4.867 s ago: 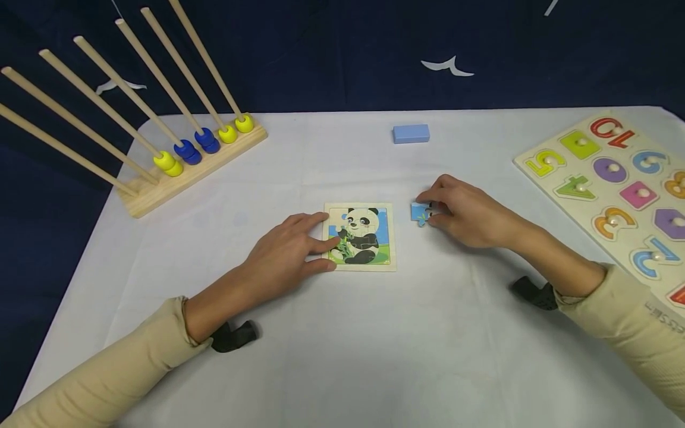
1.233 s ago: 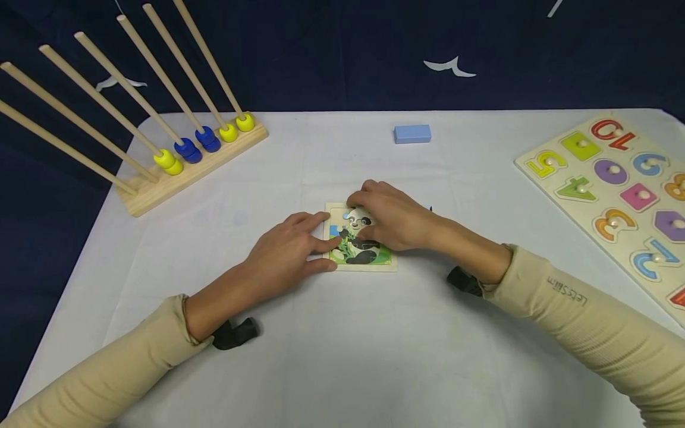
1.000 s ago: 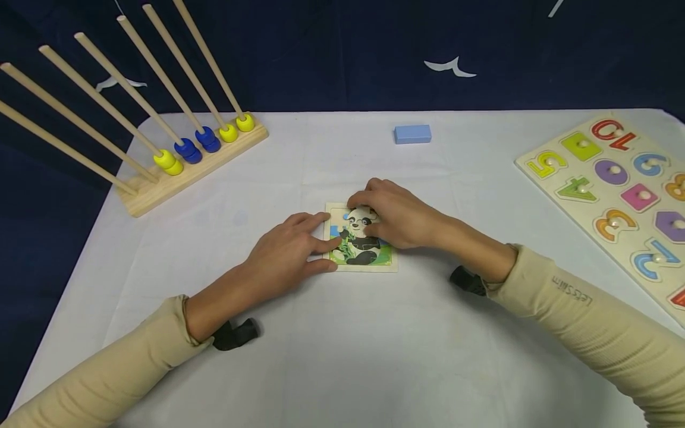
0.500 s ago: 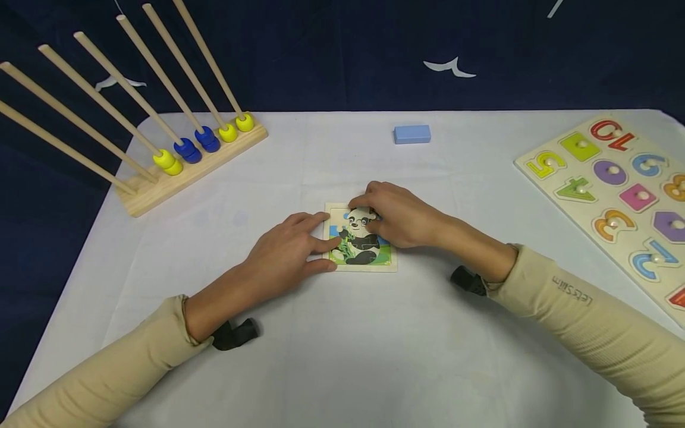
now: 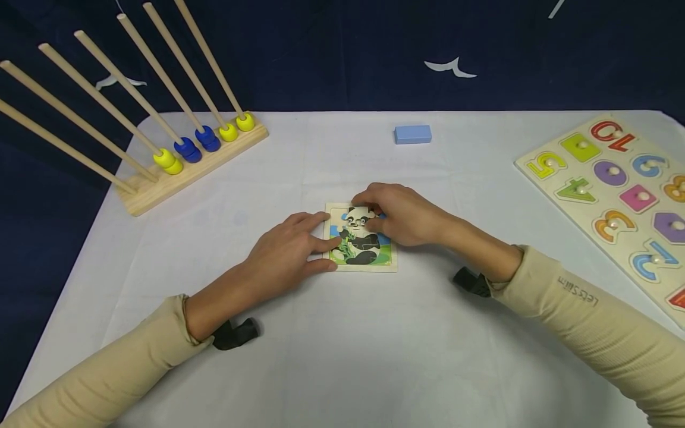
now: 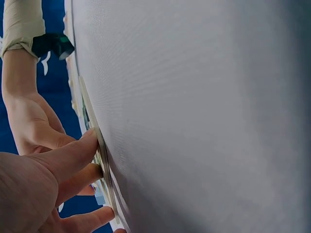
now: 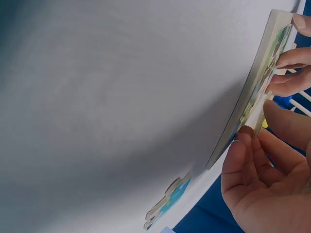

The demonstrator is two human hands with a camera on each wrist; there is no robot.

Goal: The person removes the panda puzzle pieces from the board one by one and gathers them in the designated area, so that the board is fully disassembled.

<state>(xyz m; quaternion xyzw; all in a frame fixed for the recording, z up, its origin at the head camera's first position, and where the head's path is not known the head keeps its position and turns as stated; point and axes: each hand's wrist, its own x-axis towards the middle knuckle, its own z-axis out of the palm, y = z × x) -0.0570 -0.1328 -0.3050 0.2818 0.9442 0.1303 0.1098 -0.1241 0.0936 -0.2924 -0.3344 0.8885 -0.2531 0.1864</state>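
Note:
A square wooden panda jigsaw puzzle lies mid-table in a pale frame. My left hand rests its spread fingers and thumb on the frame's left side. Over the upper right of the picture, my right hand pinches a puzzle piece between thumb and fingers. That piece looks tilted up from the board in the right wrist view; the hand covers much of it in the head view. Loose blue puzzle pieces lie on the cloth right of the frame, hidden behind the right hand in the head view.
An abacus stand with tall rods and yellow and blue beads stands at the back left. A blue block lies at the back. A number puzzle board with knobbed pieces lies at the right. White cloth covers the table.
The right hand has left a blue puzzle piece at the right and come over the panda puzzle. In the last second it shifts slightly right. The left hand stays put.

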